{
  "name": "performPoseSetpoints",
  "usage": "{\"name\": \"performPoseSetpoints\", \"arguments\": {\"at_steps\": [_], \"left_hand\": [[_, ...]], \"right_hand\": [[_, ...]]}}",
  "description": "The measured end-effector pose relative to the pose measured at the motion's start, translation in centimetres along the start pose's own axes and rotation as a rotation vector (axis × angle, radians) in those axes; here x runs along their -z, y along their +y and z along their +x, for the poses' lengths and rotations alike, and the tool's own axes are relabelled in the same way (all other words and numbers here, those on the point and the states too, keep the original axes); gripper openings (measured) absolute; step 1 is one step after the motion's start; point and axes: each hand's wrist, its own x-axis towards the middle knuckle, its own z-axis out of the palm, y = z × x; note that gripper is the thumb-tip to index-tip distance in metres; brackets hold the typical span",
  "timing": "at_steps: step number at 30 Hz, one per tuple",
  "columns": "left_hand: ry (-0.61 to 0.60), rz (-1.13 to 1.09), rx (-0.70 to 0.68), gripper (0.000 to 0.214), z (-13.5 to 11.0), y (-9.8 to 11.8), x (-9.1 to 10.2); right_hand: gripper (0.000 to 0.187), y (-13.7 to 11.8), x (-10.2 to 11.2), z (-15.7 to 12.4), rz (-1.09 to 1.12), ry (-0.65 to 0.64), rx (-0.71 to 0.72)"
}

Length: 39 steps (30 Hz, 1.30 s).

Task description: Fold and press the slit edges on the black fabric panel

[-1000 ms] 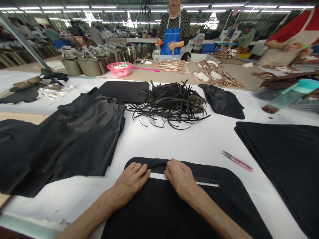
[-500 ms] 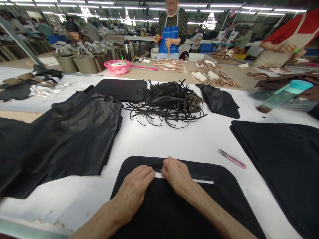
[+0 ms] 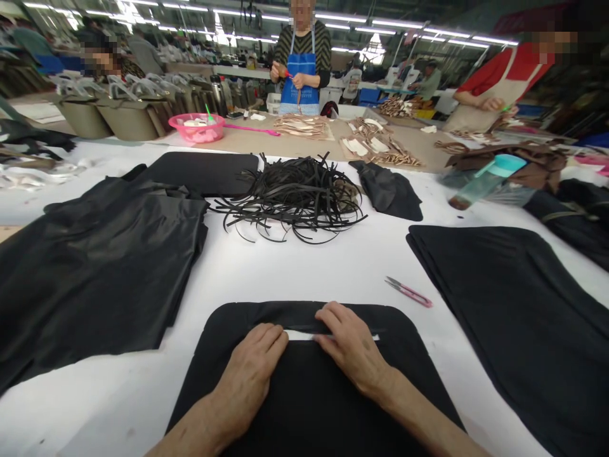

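Note:
A black fabric panel (image 3: 304, 393) with rounded corners lies on the white table in front of me. Near its far edge runs a narrow slot with a white strip (image 3: 299, 335) showing in it. My left hand (image 3: 252, 362) rests on the panel at the strip's left end, fingers side by side and lying flat, thumb hidden. At the strip's right part is my right hand (image 3: 352, 346). Its fingers touch the black flap beyond the slot, while its thumb sits apart from them at the white strip.
Pink-handled thread snips (image 3: 409, 292) lie to the right, near stacked black panels (image 3: 514, 304). Black sheets (image 3: 109, 260) cover the left side. Ahead are a heap of black strips (image 3: 304, 193), a pink basket (image 3: 197, 129) and a bottle (image 3: 488, 181). Co-workers stand across the table.
The view has turned right, so surroundings appear shifted left. My right hand's fingers have spread from a closed pinch, its thumb now apart. My left hand stays at the strip's left end.

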Motion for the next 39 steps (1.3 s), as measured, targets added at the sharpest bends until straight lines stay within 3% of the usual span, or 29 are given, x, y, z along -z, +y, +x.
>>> {"name": "performPoseSetpoints", "arguments": {"at_steps": [8,13,22,32,39], "left_hand": [[0.144,0.122,-0.102,0.044,0.1,-0.2,-0.7],[0.102,0.232,-0.147,0.044,-0.4,-0.4,-1.2],[0.069,0.277,-0.154,0.04,-0.9,-1.0,-2.3],[0.072,0.322,-0.211,0.04,-0.4,-0.6,-1.1],[0.084,0.344,-0.193,0.042,-0.7,-0.6,-1.4]], "right_hand": [[0.005,0.7,-0.8,-0.7,-0.315,0.045,0.131],[0.012,0.8,-1.2,-0.5,-0.429,0.031,0.231],[0.016,0.8,-1.3,-0.3,-0.293,0.055,0.137],[0.01,0.3,-0.9,0.2,-0.077,0.005,-0.055],[0.012,0.1,-0.4,0.4,-0.106,0.009,-0.016]]}}
